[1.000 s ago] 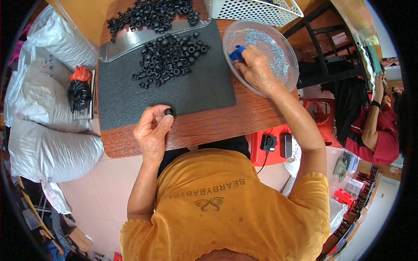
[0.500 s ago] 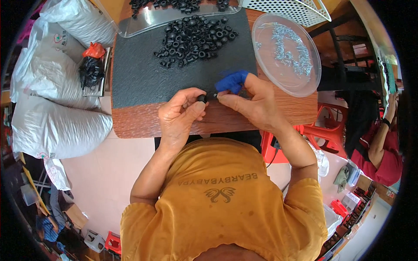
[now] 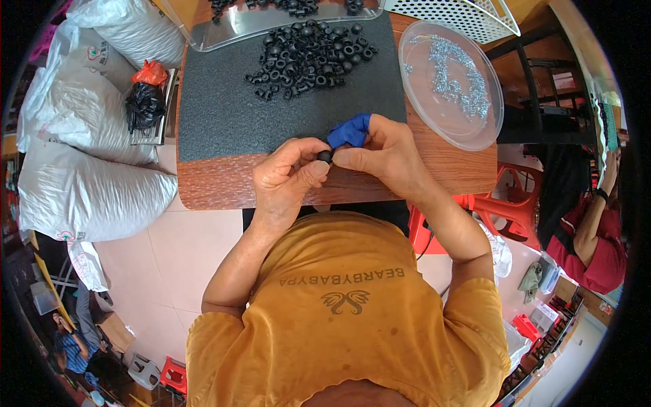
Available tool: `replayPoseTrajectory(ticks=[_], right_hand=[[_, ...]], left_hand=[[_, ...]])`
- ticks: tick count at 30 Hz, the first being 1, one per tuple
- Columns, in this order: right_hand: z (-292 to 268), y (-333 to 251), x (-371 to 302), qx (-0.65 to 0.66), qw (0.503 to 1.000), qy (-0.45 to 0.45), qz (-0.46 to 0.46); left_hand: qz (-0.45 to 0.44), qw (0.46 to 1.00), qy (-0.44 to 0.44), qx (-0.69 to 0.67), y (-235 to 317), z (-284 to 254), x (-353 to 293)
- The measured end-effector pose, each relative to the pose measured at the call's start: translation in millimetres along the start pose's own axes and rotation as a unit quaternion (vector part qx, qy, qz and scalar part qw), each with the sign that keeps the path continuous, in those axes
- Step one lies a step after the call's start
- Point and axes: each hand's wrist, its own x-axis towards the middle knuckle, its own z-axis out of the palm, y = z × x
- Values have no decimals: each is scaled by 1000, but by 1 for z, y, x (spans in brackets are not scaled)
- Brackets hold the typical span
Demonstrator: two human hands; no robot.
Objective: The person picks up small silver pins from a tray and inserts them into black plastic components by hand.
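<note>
Between the thumb and fingers of my left hand (image 3: 285, 178) is a small round black part (image 3: 325, 157), held just past the front edge of a dark grey mat. My right hand (image 3: 393, 157) has its index finger wrapped in a blue covering (image 3: 349, 131). Its thumb and index fingertip are pinched together right against the black part. The small silvery metal piece in that pinch is hidden by the fingertips now. Farther back on the mat (image 3: 224, 102) lies a loose pile of similar black parts (image 3: 305, 61), some showing round open ends.
A round clear plastic lid (image 3: 422, 81) with many tiny shiny pieces (image 3: 464, 88) rests at the table's right. Behind the pile stand a clear tray (image 3: 234, 35) of black parts and a white perforated basket (image 3: 454, 17). Full white sacks (image 3: 95, 183) flank the left; a red stool (image 3: 512, 210), the right.
My two hands have come together. The right fingertips have moved left, bringing the small silvery piece from beside the black part up against it, where it no longer shows.
</note>
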Motion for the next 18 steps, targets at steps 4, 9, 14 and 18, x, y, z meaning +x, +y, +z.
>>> replayPoseTrajectory(ticks=[4, 9, 14, 18], right_hand=[[6, 3, 2, 17, 1000, 21, -13], [14, -5, -1, 32, 999, 36, -3], [19, -4, -2, 97, 994, 23, 40], [13, -9, 10, 8, 995, 53, 81]], left_hand=[[-14, 999, -7, -44, -1, 1, 1], [-39, 993, -24, -105, 1, 1, 3], [-70, 983, -2, -168, 0, 0, 2], [-72, 980, 7, -186, 0, -4, 3]])
